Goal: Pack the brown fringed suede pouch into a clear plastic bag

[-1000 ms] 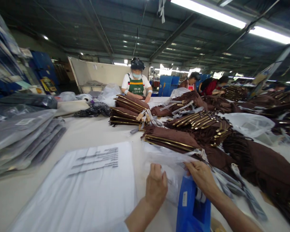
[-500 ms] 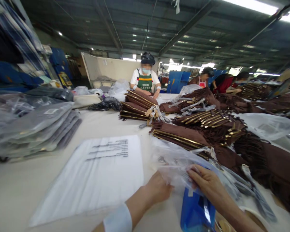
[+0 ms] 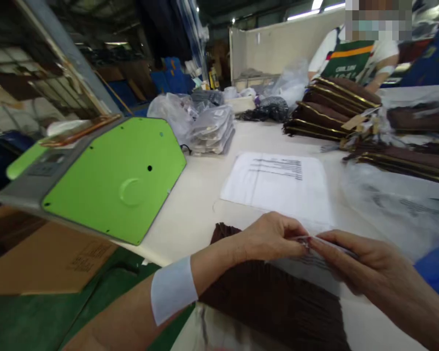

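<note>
In the head view, both the left hand (image 3: 274,239) and the right hand (image 3: 366,258) pinch a thin film (image 3: 305,268) between fingertips, above the far side of the cloth (image 3: 274,304). The film may slip or tear, I think, because only fingertips hold it. The fringe of the cloth could catch in it. The cloth itself may slide down, since the table (image 3: 201,185) ends close to its left side.

Brown cloth (image 3: 274,302) | lying flat, foreground | thin pale strip (image 3: 333,244) | pinched
</note>
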### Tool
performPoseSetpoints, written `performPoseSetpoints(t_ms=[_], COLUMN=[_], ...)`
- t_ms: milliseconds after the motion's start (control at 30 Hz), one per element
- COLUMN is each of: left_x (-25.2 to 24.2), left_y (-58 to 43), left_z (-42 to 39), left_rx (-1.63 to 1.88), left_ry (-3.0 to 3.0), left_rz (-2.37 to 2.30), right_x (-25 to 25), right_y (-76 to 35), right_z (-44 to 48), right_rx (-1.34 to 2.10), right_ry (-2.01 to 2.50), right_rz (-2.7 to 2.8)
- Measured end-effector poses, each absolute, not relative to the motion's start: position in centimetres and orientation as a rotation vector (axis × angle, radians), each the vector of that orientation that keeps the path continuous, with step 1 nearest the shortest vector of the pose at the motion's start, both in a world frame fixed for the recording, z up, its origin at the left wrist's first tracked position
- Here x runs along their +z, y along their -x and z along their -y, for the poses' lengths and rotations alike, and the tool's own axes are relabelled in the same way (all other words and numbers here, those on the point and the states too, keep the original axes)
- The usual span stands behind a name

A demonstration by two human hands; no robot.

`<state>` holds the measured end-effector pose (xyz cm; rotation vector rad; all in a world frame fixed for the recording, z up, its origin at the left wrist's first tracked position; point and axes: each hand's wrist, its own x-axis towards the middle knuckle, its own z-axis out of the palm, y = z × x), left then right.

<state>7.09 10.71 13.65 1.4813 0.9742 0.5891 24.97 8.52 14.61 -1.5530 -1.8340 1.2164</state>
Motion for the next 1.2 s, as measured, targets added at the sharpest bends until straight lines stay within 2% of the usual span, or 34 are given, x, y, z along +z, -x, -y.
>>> performPoseSetpoints(t_ms=[167, 467, 667, 800, 1033, 1200], left_x=[13.4, 9.4, 10.4, 10.4, 6.0, 4.2], left_y=[-1.3, 1.0, -1.2, -1.3, -1.5, -1.6], left_z=[-8.3, -6.1, -7.3, -7.3, -4.5, -3.5], left_rx=[0.624, 0.896, 1.065, 1.047, 0.675, 0.455], left_ry=[-1.126, -0.883, -0.983, -1.249, -1.831, -2.115], left_rz=[-1.165, -1.361, -1.442, -1.577, -1.881, -1.937], right_x=[13.6, 10.2, 10.8, 10.8, 4.9, 2.4], right_y=[-22.5, -19.5, -19.2, -20.0, -21.8, -22.3], right_z=[-7.6, -5.7, -5.9, -5.1, -2.3, -1.7], right_rx=[1.404, 1.316, 0.901, 0.539, 0.316, -0.133], right_ry=[1.568, 1.557, 1.622, 1.695, 1.842, 1.868], right_rz=[1.829, 1.318, 1.280, 1.396, 1.739, 1.980])
